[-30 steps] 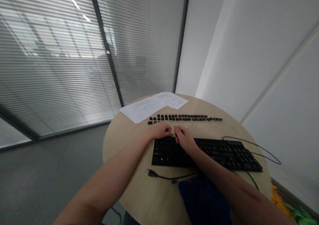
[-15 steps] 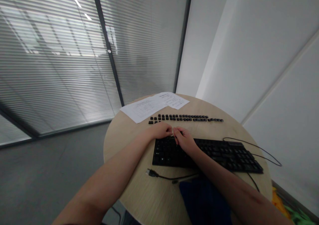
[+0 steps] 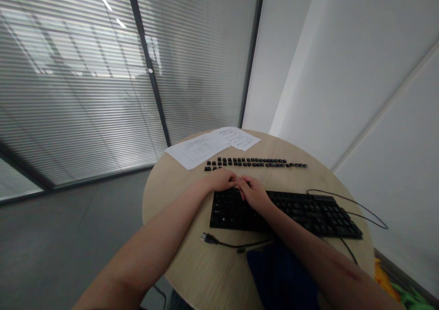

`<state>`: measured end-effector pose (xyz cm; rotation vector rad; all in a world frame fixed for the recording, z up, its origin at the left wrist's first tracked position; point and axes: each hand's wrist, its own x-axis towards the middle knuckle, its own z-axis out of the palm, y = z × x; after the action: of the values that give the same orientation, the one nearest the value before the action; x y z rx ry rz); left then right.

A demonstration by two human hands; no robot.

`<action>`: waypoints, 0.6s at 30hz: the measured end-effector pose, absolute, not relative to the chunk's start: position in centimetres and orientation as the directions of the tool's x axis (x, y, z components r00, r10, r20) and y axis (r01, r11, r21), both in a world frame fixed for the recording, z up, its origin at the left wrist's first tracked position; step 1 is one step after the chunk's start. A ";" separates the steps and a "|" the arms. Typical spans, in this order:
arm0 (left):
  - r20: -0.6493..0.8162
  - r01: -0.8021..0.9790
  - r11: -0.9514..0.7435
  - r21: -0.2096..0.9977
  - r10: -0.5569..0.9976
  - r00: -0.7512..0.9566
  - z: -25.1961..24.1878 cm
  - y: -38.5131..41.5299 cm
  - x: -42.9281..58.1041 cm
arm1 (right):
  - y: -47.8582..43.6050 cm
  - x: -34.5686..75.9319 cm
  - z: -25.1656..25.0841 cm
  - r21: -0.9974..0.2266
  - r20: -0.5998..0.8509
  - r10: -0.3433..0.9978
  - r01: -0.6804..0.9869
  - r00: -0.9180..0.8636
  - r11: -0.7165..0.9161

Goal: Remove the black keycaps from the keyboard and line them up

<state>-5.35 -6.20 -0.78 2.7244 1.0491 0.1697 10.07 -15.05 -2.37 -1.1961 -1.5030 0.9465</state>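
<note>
A black keyboard [image 3: 295,209] lies across the near half of the round table. Over its upper left part, my left hand [image 3: 224,179] and my right hand [image 3: 252,192] meet with their fingertips close together. Both hands have curled fingers. Whatever they pinch is too small and too hidden to name. Just beyond them, loose black keycaps [image 3: 254,162] lie in rows on the wood, and my left hand partly covers the nearest row. My right forearm crosses over the middle of the keyboard.
White printed sheets [image 3: 199,150] lie at the table's far left. A USB plug [image 3: 209,238] and its cable rest in front of the keyboard, by a dark blue cloth [image 3: 281,273]. More cable [image 3: 366,205] loops past the table's right edge. Slatted blinds and a white wall stand behind.
My fingertips have drawn slightly closer together. The keyboard, keycaps and sheets stay where they were.
</note>
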 end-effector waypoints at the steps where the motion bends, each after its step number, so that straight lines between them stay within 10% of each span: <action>1: 0.027 0.652 -0.720 0.237 0.676 0.737 -0.8 -6.2 -5.3 | -15.1 10.1 -2.4 -0.948 0.212 0.975 0.231 -0.063 0.221; 18: 0.017 0.650 -0.721 0.240 0.673 0.739 -0.4 -6.5 -5.3 | -15.2 10.1 -2.4 -0.926 0.218 0.970 0.290 -0.111 0.241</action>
<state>-5.33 -6.52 -0.39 2.7220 1.0502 0.1523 10.15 -15.25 -2.38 -1.2072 -1.5904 0.9247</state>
